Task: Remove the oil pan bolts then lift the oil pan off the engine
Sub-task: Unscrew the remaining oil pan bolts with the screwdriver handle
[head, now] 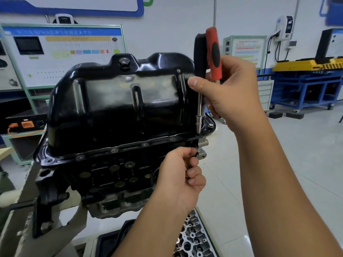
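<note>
- Two hands are working at the right end of the oil pan (130, 101).
- The right hand (228, 93) is gripping two upright tools together — a black-handled socket driver (200, 58) and a red-handled screwdriver (214, 52).
- The driver's socket tip (199, 125) is sitting on the pan flange at the near right corner, just beside a bolt (210, 125) at the right end.
- The left hand (180, 175) is curling its fingers just below the flange corner; what it is pinching cannot be told.
- The pan is resting upside down on the engine block (115, 179), with flange bolts (114, 150) along its near edge.
- A cylinder head (193, 238) is lying below the engine.
</note>
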`<state>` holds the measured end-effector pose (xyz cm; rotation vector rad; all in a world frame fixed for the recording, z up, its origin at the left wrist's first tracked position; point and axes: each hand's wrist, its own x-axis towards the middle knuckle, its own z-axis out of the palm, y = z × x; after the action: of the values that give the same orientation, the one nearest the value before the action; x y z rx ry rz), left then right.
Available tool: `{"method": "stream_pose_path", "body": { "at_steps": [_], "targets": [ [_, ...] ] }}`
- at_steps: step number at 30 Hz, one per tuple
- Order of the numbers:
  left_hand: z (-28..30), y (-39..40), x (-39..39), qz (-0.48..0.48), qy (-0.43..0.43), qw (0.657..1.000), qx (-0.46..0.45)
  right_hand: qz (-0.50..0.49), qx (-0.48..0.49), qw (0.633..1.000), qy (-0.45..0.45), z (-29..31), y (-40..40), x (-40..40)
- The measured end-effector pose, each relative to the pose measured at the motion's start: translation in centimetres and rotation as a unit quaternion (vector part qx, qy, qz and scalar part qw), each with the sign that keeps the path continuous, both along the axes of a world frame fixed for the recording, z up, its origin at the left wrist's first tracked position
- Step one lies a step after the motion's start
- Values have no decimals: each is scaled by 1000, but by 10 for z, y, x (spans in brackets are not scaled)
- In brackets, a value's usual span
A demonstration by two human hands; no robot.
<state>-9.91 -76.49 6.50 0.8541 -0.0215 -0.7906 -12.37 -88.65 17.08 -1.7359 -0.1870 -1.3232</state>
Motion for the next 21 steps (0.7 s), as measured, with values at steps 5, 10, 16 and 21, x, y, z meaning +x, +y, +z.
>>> {"method": "stream_pose_path", "body": {
  "at_steps": [5,10,16,21],
  "targets": [
    [10,7,-2,9,-132,991,-3,45,0,999,3,-1,-2,-4],
    [39,24,-4,91,-382,920,8,74,-1,997,-1,-5,-7,-5],
    [146,18,34,219,-705,655,161,99,-5,995,6,-7,-11,-8],
    [190,7,59,-11,-764,617,189,29,65,996,54,-5,-3,-2]
  ]
}}
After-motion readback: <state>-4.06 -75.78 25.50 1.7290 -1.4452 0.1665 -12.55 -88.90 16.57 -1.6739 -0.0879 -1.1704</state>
